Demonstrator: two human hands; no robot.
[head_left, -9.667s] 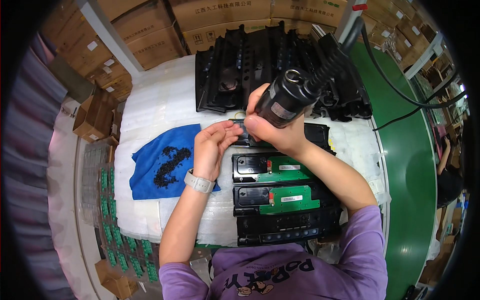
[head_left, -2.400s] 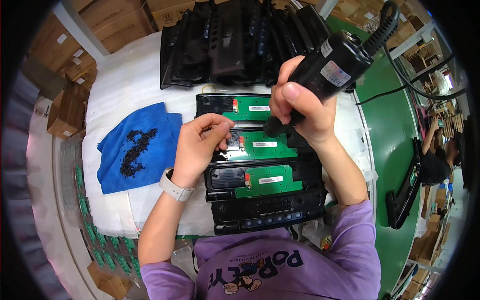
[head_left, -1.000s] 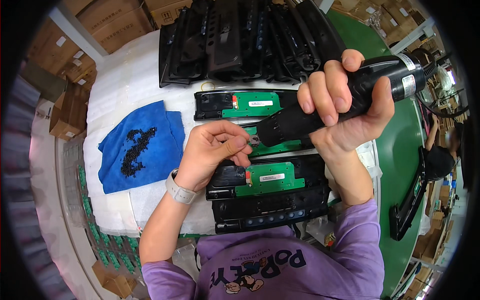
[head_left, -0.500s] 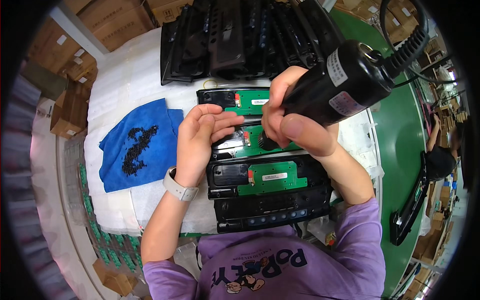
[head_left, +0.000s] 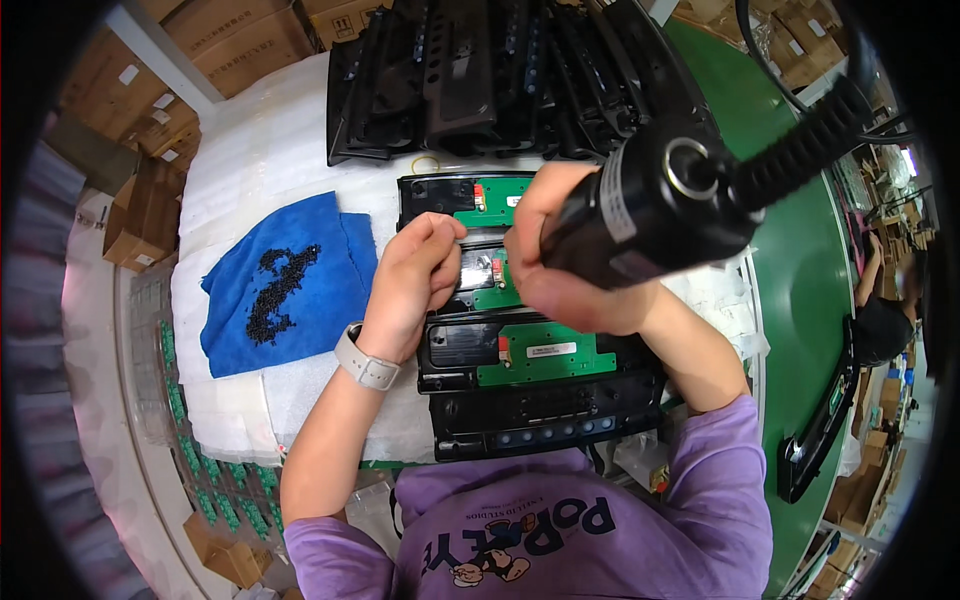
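Observation:
My right hand (head_left: 590,295) is wrapped round a thick black electric screwdriver (head_left: 650,210) with a coiled cord; its tip is hidden behind the hand. Below it lies a black plastic panel with a green circuit board (head_left: 490,297). My left hand (head_left: 410,272), wearing a watch, has its fingers curled together at that panel's left end; anything in them is hidden. A similar panel (head_left: 430,196) lies beyond, and a third (head_left: 455,345) lies nearer me. To the left, a blue cloth (head_left: 335,320) bears a heap of small black screws (head_left: 270,305).
Many black plastic housings (head_left: 460,90) are stacked at the back. Another black panel (head_left: 540,415) lies closest to me. White foam sheeting (head_left: 240,150) covers the table. A green surface (head_left: 800,300) runs along the right, with another person (head_left: 885,320) beyond it.
My left hand's fingers have curled in from a looser, stretched pose. My right hand and the screwdriver have shifted slightly left and nearer me, the screwdriver standing more upright.

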